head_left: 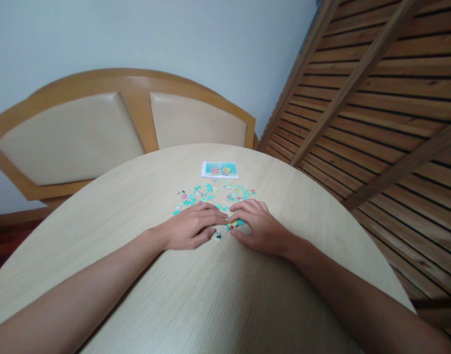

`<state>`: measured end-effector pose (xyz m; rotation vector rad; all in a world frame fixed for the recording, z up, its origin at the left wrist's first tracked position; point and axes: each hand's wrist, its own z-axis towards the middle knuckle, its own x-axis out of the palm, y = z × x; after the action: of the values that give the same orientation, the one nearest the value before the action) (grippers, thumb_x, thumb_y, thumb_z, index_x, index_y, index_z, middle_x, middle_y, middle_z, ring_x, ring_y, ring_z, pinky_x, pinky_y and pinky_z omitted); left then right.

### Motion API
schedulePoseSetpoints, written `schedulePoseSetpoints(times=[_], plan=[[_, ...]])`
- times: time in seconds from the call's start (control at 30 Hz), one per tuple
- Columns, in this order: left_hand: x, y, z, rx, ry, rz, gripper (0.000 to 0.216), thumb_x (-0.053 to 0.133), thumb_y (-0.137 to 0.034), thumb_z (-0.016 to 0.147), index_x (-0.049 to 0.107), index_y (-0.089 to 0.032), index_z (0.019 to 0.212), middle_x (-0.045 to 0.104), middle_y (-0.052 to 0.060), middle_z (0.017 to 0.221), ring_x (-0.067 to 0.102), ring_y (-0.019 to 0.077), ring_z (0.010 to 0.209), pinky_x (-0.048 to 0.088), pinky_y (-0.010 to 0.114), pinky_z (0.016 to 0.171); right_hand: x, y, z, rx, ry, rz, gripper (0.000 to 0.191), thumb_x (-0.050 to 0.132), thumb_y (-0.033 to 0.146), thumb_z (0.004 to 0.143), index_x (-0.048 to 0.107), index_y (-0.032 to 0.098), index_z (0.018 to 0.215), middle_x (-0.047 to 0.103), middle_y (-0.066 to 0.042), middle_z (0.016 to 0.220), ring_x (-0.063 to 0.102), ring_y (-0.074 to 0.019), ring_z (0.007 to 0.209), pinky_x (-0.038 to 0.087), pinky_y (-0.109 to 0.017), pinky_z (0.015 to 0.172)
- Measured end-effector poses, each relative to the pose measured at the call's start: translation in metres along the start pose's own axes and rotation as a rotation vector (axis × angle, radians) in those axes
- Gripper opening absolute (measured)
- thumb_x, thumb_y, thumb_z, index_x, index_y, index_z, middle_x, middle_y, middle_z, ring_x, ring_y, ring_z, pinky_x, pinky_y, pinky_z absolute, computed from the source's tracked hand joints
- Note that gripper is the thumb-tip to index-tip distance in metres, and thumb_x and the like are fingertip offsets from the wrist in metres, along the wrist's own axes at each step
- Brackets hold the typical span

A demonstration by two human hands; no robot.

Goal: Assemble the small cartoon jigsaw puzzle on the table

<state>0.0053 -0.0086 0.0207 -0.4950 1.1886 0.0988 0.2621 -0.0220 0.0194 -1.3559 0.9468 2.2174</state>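
Both my hands rest on a round pale wooden table [196, 295], fingertips nearly meeting. My left hand [190, 227] lies palm down with its fingers stretched toward the right. My right hand [257, 226] is curled, its fingertips pressing on a small joined cluster of puzzle pieces [233, 224] between the two hands. One loose dark piece [218, 236] lies just under my left fingertips. Several teal, pink and yellow loose puzzle pieces [211, 192] are scattered just beyond the hands. A small reference picture card [219, 169] lies farther back.
Behind the table stands a wooden bench back with two beige padded panels [100, 132] against a pale blue wall. A slatted wooden partition [380, 108] runs along the right side, close to the table's rim.
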Motion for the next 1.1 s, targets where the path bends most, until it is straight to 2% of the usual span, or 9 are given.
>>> schedulePoseSetpoints(times=[0.1, 0.17, 0.27, 0.37, 0.5, 0.63, 0.8, 0.97, 1.1], plan=[[-0.001, 0.000, 0.001, 0.028, 0.014, 0.032, 0.039, 0.046, -0.020, 0.100, 0.055, -0.025, 0.137, 0.061, 0.006, 0.140, 0.052, 0.0259, 0.128, 0.040, 0.047, 0.111, -0.005, -0.013, 0.001, 0.040, -0.061, -0.003, 0.015, 0.065, 0.028, 0.088, 0.068, 0.024, 0.102, 0.070, -0.006, 0.114, 0.058, -0.0266, 0.114, 0.038, -0.047, 0.101], [-0.002, -0.001, 0.001, 0.038, 0.027, 0.045, 0.037, 0.046, -0.022, 0.100, 0.057, -0.025, 0.135, 0.060, 0.007, 0.141, 0.053, 0.0263, 0.128, 0.040, 0.048, 0.111, -0.005, -0.027, 0.002, 0.130, -0.174, 0.015, 0.013, 0.058, 0.023, 0.089, 0.067, 0.022, 0.097, 0.071, -0.007, 0.106, 0.061, -0.0259, 0.108, 0.042, -0.045, 0.097], [-0.002, -0.002, 0.002, 0.046, 0.030, 0.059, 0.037, 0.046, -0.023, 0.100, 0.057, -0.025, 0.136, 0.058, 0.008, 0.143, 0.052, 0.0270, 0.129, 0.040, 0.049, 0.111, -0.001, -0.052, 0.004, 0.288, -0.339, 0.111, 0.020, 0.052, 0.018, 0.086, 0.068, 0.020, 0.098, 0.072, -0.008, 0.102, 0.065, -0.0234, 0.097, 0.049, -0.040, 0.091], [-0.003, -0.003, 0.001, 0.046, 0.031, 0.084, 0.037, 0.048, -0.025, 0.100, 0.057, -0.023, 0.135, 0.059, 0.008, 0.142, 0.051, 0.0280, 0.129, 0.040, 0.049, 0.111, 0.004, -0.068, 0.004, 0.393, -0.399, 0.189, 0.027, 0.051, 0.015, 0.081, 0.069, 0.019, 0.101, 0.073, -0.008, 0.099, 0.067, -0.0224, 0.092, 0.052, -0.039, 0.089], [-0.003, -0.007, 0.001, 0.029, 0.026, 0.104, 0.033, 0.054, -0.029, 0.097, 0.061, -0.022, 0.129, 0.062, 0.008, 0.138, 0.053, 0.0293, 0.126, 0.041, 0.049, 0.110, 0.009, -0.074, 0.003, 0.402, -0.384, 0.099, 0.032, 0.051, 0.017, 0.083, 0.069, 0.019, 0.110, 0.072, -0.009, 0.109, 0.064, -0.0248, 0.103, 0.049, -0.044, 0.097], [0.001, -0.009, 0.002, -0.018, -0.001, 0.086, 0.027, 0.056, -0.034, 0.098, 0.064, -0.022, 0.121, 0.064, 0.008, 0.134, 0.056, 0.0279, 0.123, 0.042, 0.047, 0.108, 0.009, -0.069, 0.002, 0.417, -0.304, -0.010, 0.037, 0.052, 0.026, 0.090, 0.065, 0.021, 0.124, 0.067, -0.010, 0.128, 0.057, -0.0284, 0.121, 0.043, -0.048, 0.106], [0.006, -0.007, 0.001, -0.064, -0.030, 0.012, 0.021, 0.052, -0.027, 0.100, 0.064, -0.023, 0.116, 0.063, 0.008, 0.131, 0.057, 0.0250, 0.122, 0.042, 0.044, 0.107, 0.008, -0.062, 0.002, 0.472, -0.191, -0.079, 0.042, 0.049, 0.034, 0.095, 0.061, 0.023, 0.135, 0.059, -0.009, 0.142, 0.048, -0.0320, 0.132, 0.038, -0.053, 0.108], [0.007, -0.006, 0.000, -0.092, -0.063, -0.012, 0.033, 0.052, -0.015, 0.092, 0.058, -0.022, 0.124, 0.062, 0.009, 0.131, 0.055, 0.0255, 0.124, 0.041, 0.048, 0.110, 0.008, -0.061, 0.001, 0.515, -0.203, -0.100, 0.048, 0.050, 0.032, 0.093, 0.056, 0.019, 0.139, 0.058, -0.012, 0.144, 0.047, -0.0339, 0.132, 0.037, -0.054, 0.108], [0.011, -0.001, 0.000, -0.130, -0.158, 0.001, 0.047, 0.047, -0.004, 0.082, 0.056, -0.021, 0.125, 0.063, 0.010, 0.128, 0.057, 0.0245, 0.122, 0.046, 0.047, 0.106, 0.007, -0.061, 0.001, 0.553, -0.214, -0.108, 0.049, 0.050, 0.030, 0.091, 0.057, 0.018, 0.138, 0.059, -0.013, 0.141, 0.048, -0.0346, 0.130, 0.039, -0.054, 0.107]])
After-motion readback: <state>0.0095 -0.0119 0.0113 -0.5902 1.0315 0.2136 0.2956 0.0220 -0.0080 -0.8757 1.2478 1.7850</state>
